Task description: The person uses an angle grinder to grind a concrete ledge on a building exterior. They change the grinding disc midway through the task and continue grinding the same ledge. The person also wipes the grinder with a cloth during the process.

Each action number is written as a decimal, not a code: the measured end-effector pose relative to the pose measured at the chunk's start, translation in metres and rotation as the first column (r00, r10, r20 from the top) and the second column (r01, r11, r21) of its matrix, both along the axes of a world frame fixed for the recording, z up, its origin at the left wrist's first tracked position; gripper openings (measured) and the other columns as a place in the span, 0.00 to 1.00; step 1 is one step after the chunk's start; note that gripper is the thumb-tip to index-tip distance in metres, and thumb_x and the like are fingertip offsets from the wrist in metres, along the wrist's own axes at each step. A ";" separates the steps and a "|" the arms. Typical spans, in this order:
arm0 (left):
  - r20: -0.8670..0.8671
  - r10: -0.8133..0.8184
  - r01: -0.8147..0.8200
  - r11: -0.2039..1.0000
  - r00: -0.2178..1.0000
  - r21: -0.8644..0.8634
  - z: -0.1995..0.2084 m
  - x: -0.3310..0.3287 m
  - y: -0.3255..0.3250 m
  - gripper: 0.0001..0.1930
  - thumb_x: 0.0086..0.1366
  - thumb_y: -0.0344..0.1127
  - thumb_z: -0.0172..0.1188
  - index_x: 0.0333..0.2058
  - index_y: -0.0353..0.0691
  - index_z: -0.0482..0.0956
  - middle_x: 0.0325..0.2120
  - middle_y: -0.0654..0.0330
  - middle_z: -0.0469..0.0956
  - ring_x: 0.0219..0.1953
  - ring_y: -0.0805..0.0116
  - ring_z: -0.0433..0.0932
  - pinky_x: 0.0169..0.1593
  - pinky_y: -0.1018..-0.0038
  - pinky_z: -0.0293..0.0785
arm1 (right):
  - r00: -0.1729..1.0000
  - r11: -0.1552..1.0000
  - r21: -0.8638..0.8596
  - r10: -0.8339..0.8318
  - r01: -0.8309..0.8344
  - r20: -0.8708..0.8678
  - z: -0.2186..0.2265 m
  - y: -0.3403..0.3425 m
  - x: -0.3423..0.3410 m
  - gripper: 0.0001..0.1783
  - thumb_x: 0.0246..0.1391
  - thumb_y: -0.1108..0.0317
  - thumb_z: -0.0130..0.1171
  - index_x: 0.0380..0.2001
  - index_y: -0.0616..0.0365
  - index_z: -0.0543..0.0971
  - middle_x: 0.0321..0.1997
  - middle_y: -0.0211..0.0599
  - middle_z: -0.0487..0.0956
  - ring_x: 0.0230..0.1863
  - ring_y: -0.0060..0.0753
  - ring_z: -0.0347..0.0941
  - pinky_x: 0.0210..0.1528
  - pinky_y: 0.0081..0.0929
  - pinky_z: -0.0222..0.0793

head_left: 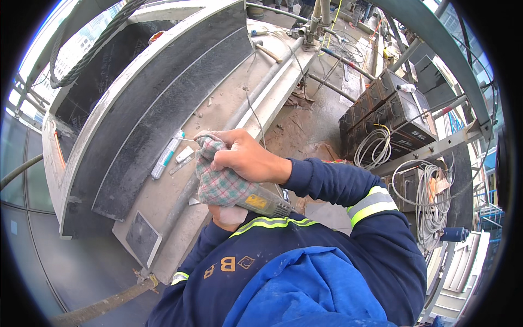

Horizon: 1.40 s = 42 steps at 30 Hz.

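Note:
My right hand point(250, 155) is closed on a red, green and white checked cloth point(215, 174), pinching it near the top. The cloth wraps the front of a hand-held power tool point(261, 201) with a vented grey body and yellow label; its head is hidden. Below the cloth, my left hand point(226, 215) is wrapped around the tool, its fingers partly hidden. Just left of the cloth, a white and teal sealant tube point(165, 159) lies on the dusty ledge point(199, 122). A small white block point(184, 154) and a flat grey strip point(181, 165) are beside it.
A long curved dark panel point(163, 103) stands at the left. A grey pipe point(239, 111) runs along the ledge, with a hammer point(268, 53) farther off. Dark crates point(387, 109) and coiled cables point(430, 210) are at the right. A square dark slab point(144, 238) lies near left.

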State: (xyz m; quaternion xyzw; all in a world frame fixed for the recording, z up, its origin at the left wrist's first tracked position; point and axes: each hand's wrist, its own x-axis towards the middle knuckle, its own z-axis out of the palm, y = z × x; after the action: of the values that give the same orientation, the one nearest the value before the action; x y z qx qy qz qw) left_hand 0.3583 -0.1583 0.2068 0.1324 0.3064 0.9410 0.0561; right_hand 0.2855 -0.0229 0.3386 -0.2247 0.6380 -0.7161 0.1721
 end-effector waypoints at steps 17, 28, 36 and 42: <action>0.098 0.256 -0.243 0.961 0.962 -0.130 -0.011 0.018 -0.012 0.34 0.75 0.57 0.44 0.71 0.42 0.57 0.67 0.46 0.64 0.66 0.49 0.70 0.65 0.47 0.72 | 0.994 0.995 -0.087 0.038 -0.048 -0.103 -0.015 -0.018 0.008 0.28 0.46 0.67 0.61 0.52 0.70 0.79 0.40 0.34 0.82 0.44 0.21 0.71 0.49 0.24 0.70; 0.010 0.368 -0.329 0.843 0.930 -0.427 -0.034 0.038 -0.043 0.37 0.72 0.54 0.52 0.71 0.39 0.56 0.68 0.50 0.64 0.68 0.55 0.68 0.68 0.54 0.70 | 0.996 0.966 -0.255 0.017 -0.038 -0.082 -0.034 -0.039 0.006 0.20 0.45 0.69 0.58 0.42 0.70 0.81 0.32 0.35 0.80 0.37 0.23 0.74 0.43 0.26 0.73; -0.010 0.345 -0.302 0.810 0.939 -0.503 -0.065 0.033 -0.061 0.38 0.71 0.55 0.54 0.71 0.38 0.57 0.66 0.49 0.65 0.66 0.55 0.70 0.68 0.55 0.71 | 0.958 0.983 -0.161 0.036 -0.084 -0.284 -0.045 -0.044 0.003 0.32 0.42 0.66 0.59 0.54 0.67 0.80 0.46 0.49 0.83 0.51 0.39 0.77 0.59 0.36 0.70; -0.131 0.416 -0.388 0.624 0.900 -0.678 -0.043 0.006 -0.053 0.45 0.66 0.72 0.44 0.73 0.50 0.53 0.68 0.52 0.64 0.66 0.50 0.69 0.67 0.45 0.68 | 0.802 0.961 -0.213 0.015 -0.176 -0.597 -0.057 -0.050 -0.022 0.39 0.43 0.58 0.64 0.62 0.60 0.77 0.66 0.57 0.74 0.72 0.63 0.63 0.75 0.51 0.54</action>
State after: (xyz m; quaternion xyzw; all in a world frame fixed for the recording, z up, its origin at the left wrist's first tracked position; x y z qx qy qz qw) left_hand 0.3647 -0.2118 0.1642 0.0120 0.6542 0.7490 -0.1043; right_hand 0.2640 -0.0732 0.2817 -0.4885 0.5488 -0.6778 -0.0293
